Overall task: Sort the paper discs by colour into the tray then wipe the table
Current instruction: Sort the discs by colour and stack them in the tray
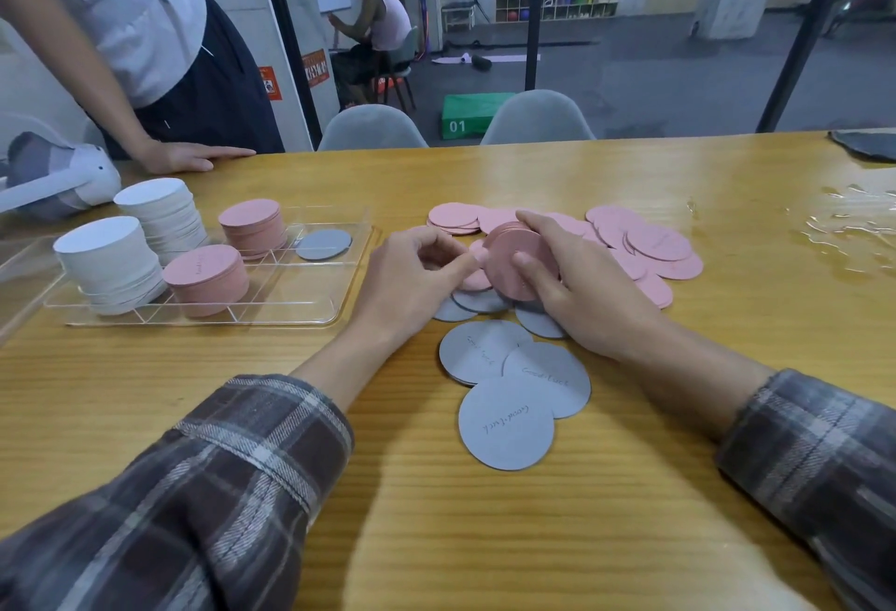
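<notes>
A stack of pink discs (514,266) stands on edge just above the middle of the table, clasped by the right hand (582,290), whose thumb lies across its near face while the fingers wrap over the top. The left hand (412,281) is just left of it, fingers curled and thumb tip against the pink paper at the stack's left edge; whether it actually pinches a disc cannot be told. Loose pink discs (649,247) lie overlapping behind and to the right of the hands. Grey discs (504,421) lie overlapping under and nearer than the hands, three of them with handwriting on top. To the left sits a clear divided tray (291,290). It holds two white stacks (106,256) at its left end, two pink stacks (206,281) right of those, and a single grey disc (323,244) in a far right compartment. Everything rests on a wooden table (485,538). At its far left edge another person's hand (189,157) lies flat, with a white and grey device (58,179) beside it. A glossy, wet-looking patch (848,218) marks the right side, and a dark grey flat thing (868,145) lies at the far right corner. Two grey chairs (371,128) stand behind the table.
</notes>
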Demonstrator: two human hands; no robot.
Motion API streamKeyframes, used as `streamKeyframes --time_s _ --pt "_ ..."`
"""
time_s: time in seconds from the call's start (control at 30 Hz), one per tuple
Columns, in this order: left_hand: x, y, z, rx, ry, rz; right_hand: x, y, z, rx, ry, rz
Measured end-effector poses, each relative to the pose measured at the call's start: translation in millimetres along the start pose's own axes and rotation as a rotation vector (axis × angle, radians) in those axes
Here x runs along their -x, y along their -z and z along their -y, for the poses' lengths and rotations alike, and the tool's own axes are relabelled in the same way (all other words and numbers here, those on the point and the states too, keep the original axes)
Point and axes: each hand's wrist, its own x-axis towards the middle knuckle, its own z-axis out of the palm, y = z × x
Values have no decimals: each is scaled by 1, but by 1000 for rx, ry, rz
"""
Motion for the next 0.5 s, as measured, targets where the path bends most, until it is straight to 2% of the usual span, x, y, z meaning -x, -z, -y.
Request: streamKeyframes --time_s 0.1,0.2,0.3,0.5 --pt "-11 9 15 -319 -84 -41 -1 3 -2 25 -4 -24" --pt "-21 14 30 -572 -9 131 -1 2 -6 19 -23 -25" --pt "-20 16 31 -660 15 211 -1 2 -7 22 -14 -32" --pt "-12 24 13 -699 -56 36 -1 4 -7 1 -26 -20"
